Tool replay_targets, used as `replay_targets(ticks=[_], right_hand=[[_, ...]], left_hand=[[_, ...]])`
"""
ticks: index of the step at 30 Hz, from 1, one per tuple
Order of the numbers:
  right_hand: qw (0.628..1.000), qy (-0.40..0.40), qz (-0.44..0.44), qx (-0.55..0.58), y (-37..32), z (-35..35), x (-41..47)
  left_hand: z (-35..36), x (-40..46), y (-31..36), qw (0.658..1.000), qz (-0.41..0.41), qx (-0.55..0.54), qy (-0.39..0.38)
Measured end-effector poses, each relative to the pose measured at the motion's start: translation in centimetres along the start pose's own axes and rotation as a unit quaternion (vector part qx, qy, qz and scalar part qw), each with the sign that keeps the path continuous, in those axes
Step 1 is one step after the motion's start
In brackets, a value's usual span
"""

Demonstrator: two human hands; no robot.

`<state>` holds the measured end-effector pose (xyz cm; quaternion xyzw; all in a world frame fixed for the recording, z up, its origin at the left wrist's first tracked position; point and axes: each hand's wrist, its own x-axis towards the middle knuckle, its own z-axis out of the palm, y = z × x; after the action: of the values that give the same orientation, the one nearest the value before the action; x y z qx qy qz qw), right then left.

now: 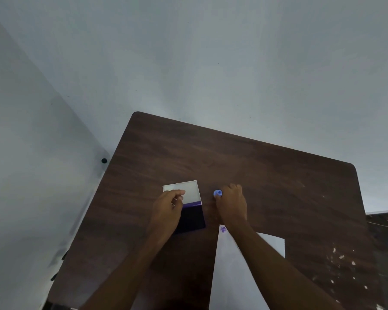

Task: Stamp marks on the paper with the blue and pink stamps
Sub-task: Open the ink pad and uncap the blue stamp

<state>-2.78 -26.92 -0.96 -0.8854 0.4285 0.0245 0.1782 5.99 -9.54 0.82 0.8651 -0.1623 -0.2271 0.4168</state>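
My right hand [231, 203] sits just right of the frame's centre, fingers curled around the blue stamp [218, 193], which pokes out at the hand's upper left, its round end facing up toward me. The stamp is over the bare wood of the table [278, 175], just right of the ink pad [192, 217] and above the top edge of the paper [238, 276].

My left hand [169, 209] is at the ink pad in the middle of the frame. Its fingers are bent and pinch the edge of the white lid [186, 190], which stands open above the dark purple pad; my palm covers the pad's left side.

The paper lies in the lower middle of the frame, running off the bottom edge, with my right forearm crossing over it. One purple stamped mark [223, 229] shows in its upper left corner. I cannot see the pink stamp.
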Motion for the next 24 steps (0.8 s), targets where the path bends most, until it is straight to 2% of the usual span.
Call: replay_targets(ticks=[4, 8, 12, 18, 24], right_hand=[[0.999, -0.002, -0.025, 0.036, 0.0, -0.1, 0.1], [0.970, -0.012, 0.025, 0.242, -0.7, -0.9, -1.0], [0.932, -0.050, 0.063, 0.353, -1.7, -1.5, -2.8], [0.875, -0.117, 0.062, 0.466, -1.8, -2.5, -4.8], [0.841, -0.161, 0.059, 0.513, -2.0, -2.8, -5.2]], left_hand=[[-0.3, -0.1, 0.2, 0.999, -0.031, -0.018, -0.017], [-0.1, -0.2, 0.4, 0.990, -0.079, -0.114, -0.030], [0.6, -0.4, 1.6, 0.964, -0.134, -0.222, -0.065], [0.8, -1.0, 2.1, 0.933, -0.112, -0.308, -0.150], [0.3, -1.4, 1.6, 0.939, -0.096, -0.300, -0.136]])
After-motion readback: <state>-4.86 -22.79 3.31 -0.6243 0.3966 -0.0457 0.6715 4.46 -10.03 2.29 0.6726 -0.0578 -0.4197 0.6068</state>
